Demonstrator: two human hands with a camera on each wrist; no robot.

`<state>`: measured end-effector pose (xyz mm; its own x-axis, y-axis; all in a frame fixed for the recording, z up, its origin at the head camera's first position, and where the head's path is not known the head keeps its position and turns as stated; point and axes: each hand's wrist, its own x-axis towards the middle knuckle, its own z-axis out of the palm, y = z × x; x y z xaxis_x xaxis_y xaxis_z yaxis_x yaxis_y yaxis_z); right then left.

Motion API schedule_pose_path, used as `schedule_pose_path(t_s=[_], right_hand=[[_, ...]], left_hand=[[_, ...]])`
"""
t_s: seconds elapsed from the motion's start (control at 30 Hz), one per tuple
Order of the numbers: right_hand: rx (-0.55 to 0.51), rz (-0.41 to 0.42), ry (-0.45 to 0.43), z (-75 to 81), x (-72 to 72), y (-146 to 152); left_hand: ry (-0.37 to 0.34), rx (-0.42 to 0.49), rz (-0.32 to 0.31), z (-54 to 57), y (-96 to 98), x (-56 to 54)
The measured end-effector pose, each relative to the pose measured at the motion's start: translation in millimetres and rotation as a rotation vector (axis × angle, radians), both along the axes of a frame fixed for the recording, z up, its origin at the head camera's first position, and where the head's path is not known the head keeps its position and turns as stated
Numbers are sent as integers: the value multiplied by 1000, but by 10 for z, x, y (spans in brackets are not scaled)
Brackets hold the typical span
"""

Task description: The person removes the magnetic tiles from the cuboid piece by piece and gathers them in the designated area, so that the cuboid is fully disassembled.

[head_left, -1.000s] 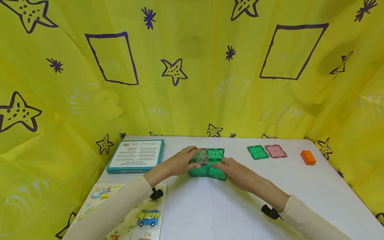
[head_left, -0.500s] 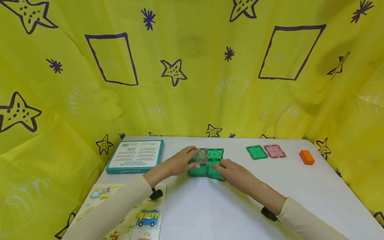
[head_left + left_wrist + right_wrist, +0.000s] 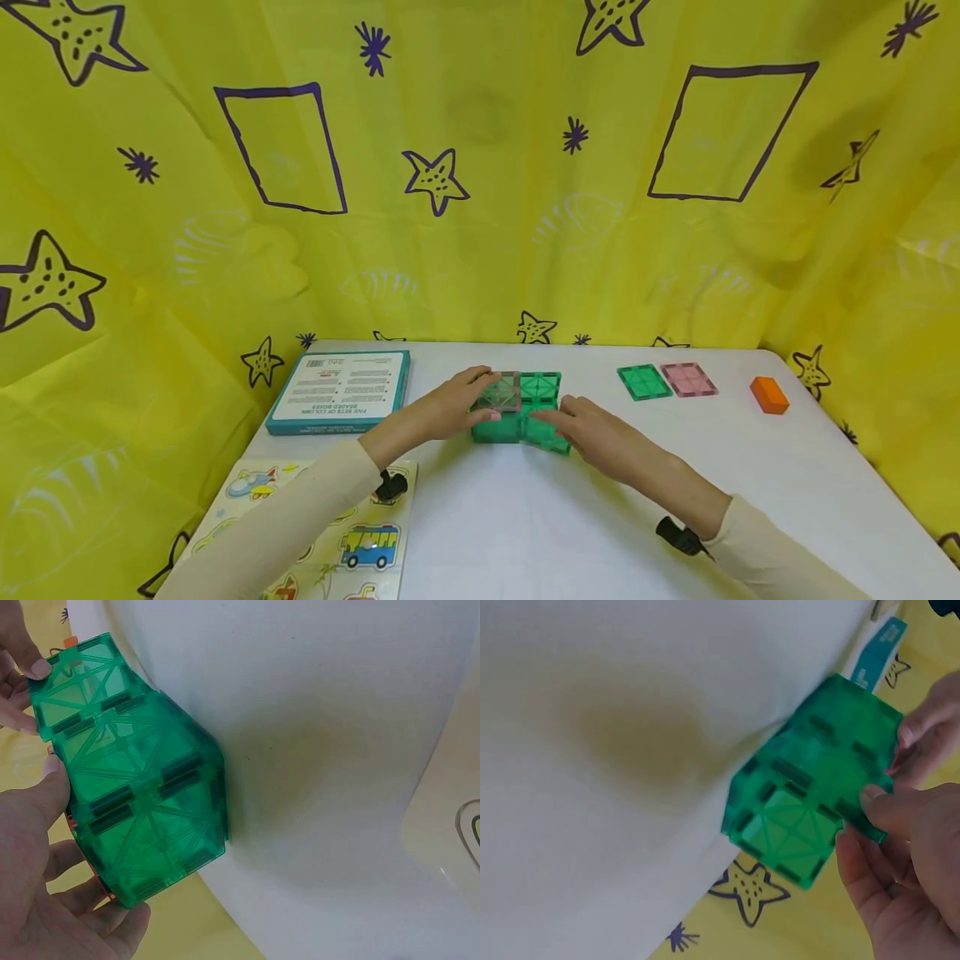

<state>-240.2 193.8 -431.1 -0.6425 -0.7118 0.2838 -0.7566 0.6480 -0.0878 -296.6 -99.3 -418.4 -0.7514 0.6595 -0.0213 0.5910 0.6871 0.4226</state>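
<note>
A box-like build of see-through magnetic tiles (image 3: 501, 429) stands mid-table in the head view, mostly green, with a pinkish tile (image 3: 508, 392) on top at its left. My left hand (image 3: 447, 406) holds its left side, thumb at the front and fingers reaching over behind. From the right, my right hand (image 3: 600, 433) pinches the front right green tile (image 3: 787, 832) between thumb and fingers. That tile angles outward from the tile beside it. Both thumbs show at the tile edges in the wrist views; parts of the fingers are hidden behind the build.
A green tile (image 3: 645, 382) and a pink tile (image 3: 688, 379) lie side by side at the back right, with an orange block (image 3: 769, 395) beyond them. At left are a teal-edged box (image 3: 337, 392) and a picture puzzle board (image 3: 401, 533). A yellow curtain (image 3: 480, 275) rises behind.
My right hand has shifted slightly left and then back right, and the front right tile's outer end has swung a little with it. My left hand keeps its hold in place.
</note>
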Motion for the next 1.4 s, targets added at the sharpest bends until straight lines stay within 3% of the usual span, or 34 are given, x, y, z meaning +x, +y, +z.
schedule_pose_path(t_s=[0.3,0.4,0.6,0.8,0.93,1.17,1.4], right_hand=[[-234,-145,-206,190,-86,441],[-297,-209,-232,208,-156,563],[-404,-299,-200,128,-345,691],[-487,-467,-316,34,-510,710],[-512,-559,-380,-61,-623,673],[-501,-621,-466,-263,-754,581],[-425,-665,-492,-291,-802,557]], left_hand=[[-1,-14,8,4,15,9],[5,-1,1,5,17,8],[4,-10,-1,1,14,4],[7,-13,0,-9,10,8],[4,-4,-4,3,5,17],[9,13,-13,-19,2,4],[10,17,-18,-28,2,-5]])
